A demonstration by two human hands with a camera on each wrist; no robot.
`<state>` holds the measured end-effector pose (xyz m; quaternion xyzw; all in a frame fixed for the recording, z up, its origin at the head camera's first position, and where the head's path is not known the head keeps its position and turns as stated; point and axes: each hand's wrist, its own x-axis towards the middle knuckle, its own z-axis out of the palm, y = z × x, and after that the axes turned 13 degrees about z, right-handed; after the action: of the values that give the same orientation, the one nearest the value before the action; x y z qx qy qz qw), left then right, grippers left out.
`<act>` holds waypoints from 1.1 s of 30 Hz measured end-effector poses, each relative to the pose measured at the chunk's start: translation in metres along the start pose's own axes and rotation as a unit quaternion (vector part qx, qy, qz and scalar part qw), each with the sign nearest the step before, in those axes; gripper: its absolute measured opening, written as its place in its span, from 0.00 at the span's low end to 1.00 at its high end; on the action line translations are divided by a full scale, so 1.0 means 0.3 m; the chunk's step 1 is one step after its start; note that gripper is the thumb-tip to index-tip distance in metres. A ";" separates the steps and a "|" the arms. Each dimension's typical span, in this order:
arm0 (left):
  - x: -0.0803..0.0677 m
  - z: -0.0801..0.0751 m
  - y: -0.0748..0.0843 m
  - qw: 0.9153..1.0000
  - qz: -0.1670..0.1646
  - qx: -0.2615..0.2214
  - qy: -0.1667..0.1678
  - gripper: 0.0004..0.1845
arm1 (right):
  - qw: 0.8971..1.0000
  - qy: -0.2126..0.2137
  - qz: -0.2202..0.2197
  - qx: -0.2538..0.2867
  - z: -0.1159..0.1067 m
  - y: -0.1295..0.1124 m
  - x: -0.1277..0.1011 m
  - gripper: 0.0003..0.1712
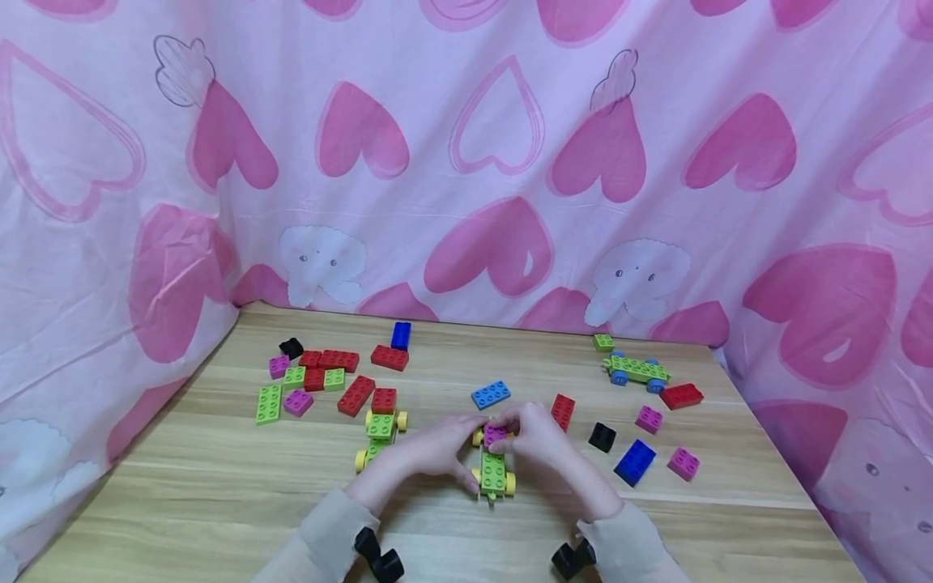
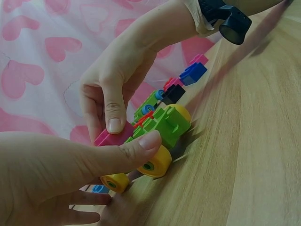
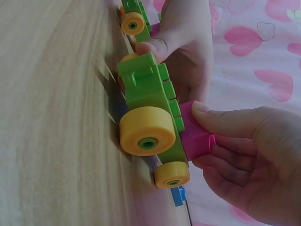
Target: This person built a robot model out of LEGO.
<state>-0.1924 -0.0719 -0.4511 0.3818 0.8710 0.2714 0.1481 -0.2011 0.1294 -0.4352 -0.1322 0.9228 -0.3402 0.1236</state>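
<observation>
Both forearms angle in from the near table [image 1: 219, 494] edge and meet over the green car [image 1: 493, 474], which stands on its yellow wheels near the front middle of the wood. The right hand [image 1: 535, 433] arches over the car's far end, thumb and fingers curled to pinch the pink brick [image 1: 496, 434] sitting on the car's studs, while the left hand [image 1: 437, 445] lies low beside it, thumb pressed along the car's side and fingers bent round its far edge, steadying it. A second car [image 1: 379, 433] with a red brick waits just left, loose bricks well apart.
</observation>
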 end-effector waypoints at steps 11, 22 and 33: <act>-0.001 -0.002 -0.003 1.000 0.002 0.003 0.004 0.61 | 1.000 -0.021 0.002 0.001 -0.010 -0.005 0.011 0.16; 0.001 0.000 0.002 1.000 -0.004 0.004 -0.003 0.59 | 0.999 -0.029 0.034 0.004 -0.015 -0.011 0.008 0.17; -0.003 -0.001 -0.001 1.000 0.005 0.015 -0.004 0.60 | 0.999 -0.031 0.010 -0.006 -0.011 0.006 0.005 0.17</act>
<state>-0.1921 -0.0730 -0.4510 0.3890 0.8725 0.2578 0.1445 -0.2037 0.1322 -0.4341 -0.1336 0.9221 -0.3288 0.1544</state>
